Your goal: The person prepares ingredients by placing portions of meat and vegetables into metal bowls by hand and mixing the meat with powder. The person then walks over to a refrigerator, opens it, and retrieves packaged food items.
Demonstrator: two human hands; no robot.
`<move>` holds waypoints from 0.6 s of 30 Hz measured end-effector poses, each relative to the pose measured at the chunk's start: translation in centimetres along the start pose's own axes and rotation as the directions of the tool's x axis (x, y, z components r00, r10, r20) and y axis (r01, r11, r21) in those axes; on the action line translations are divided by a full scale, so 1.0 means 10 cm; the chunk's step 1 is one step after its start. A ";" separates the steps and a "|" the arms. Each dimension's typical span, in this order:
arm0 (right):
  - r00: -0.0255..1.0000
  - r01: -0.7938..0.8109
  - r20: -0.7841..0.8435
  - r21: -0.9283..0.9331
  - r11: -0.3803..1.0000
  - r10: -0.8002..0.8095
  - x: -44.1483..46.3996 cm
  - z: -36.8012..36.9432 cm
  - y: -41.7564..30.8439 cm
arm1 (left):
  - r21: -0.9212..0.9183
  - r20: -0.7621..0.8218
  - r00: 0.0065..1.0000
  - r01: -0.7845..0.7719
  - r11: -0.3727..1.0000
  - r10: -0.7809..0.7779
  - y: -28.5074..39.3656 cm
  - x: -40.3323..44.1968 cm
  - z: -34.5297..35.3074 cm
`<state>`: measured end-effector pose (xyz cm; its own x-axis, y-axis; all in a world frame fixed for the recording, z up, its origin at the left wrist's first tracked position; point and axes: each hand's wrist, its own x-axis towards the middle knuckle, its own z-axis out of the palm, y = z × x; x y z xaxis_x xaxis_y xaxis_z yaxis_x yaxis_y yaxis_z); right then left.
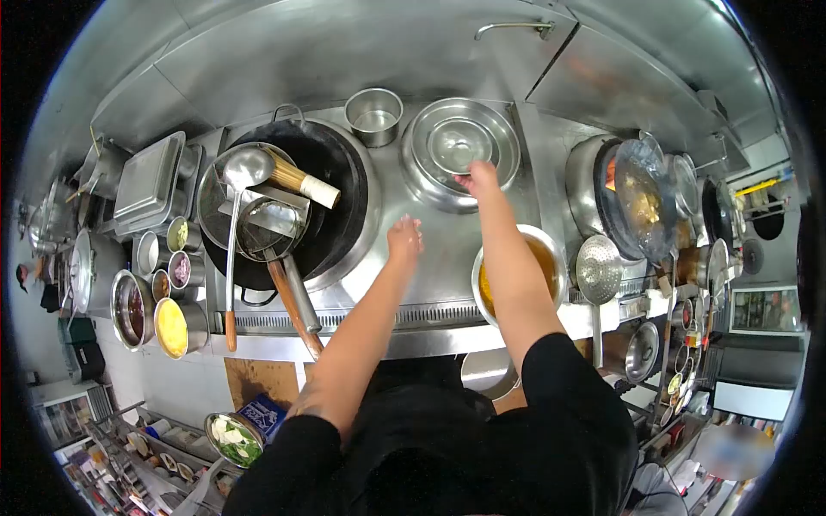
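My right hand [478, 178] grips the near rim of a small steel bowl [461, 144], which sits inside wider steel bowls [509, 142] at the back of the counter. Over the bare steel between the wok and those bowls, my left hand [404, 239] is raised with its fingers partly spread and nothing in it. Beneath my right forearm is a bowl of orange-brown liquid [542, 258], partly covered by the arm. A small steel pot [373, 117] stands at the back, left of the stacked bowls.
At left, a black wok [344, 189] holds a ladle [248, 166], strainers and a bamboo brush [301, 181]. Further left are containers of ingredients, including a yellow one [172, 328]. A perforated skimmer [598, 268] and large pot [585, 185] lie right. A faucet [516, 27] projects behind.
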<state>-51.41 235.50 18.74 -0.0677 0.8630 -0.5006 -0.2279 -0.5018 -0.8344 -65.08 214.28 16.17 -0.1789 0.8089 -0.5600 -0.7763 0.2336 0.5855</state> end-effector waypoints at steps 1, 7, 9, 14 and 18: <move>0.998 -0.014 0.055 -0.011 1.000 0.014 -0.12 0.02 -0.01 | 0.127 -0.144 0.989 -0.014 0.992 0.033 0.05 0.16 0.04; 0.998 0.061 -0.007 -0.017 0.998 -0.061 -1.09 0.36 0.04 | 0.380 -0.074 0.993 -0.056 0.923 0.090 -0.16 1.34 -0.23; 0.995 0.089 -0.045 -0.035 0.995 -0.091 -1.37 0.41 0.11 | 0.250 0.160 0.986 0.008 0.968 -0.050 -0.15 1.44 -0.27; 0.986 0.101 -0.116 -0.163 0.981 -0.121 -1.82 0.49 0.27 | 0.801 -0.112 0.959 -0.068 0.595 0.260 -0.54 2.01 -0.65; 0.941 0.231 -0.176 -0.293 0.928 -0.290 -1.98 0.51 0.36 | 0.688 -0.242 0.965 0.096 0.719 0.103 -0.20 1.58 -0.37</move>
<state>-55.85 216.93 26.81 0.1735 0.9473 -0.2694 0.0572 -0.2827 -0.9575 -68.60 224.60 4.03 -0.3988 0.6742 -0.6216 -0.1595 0.6165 0.7710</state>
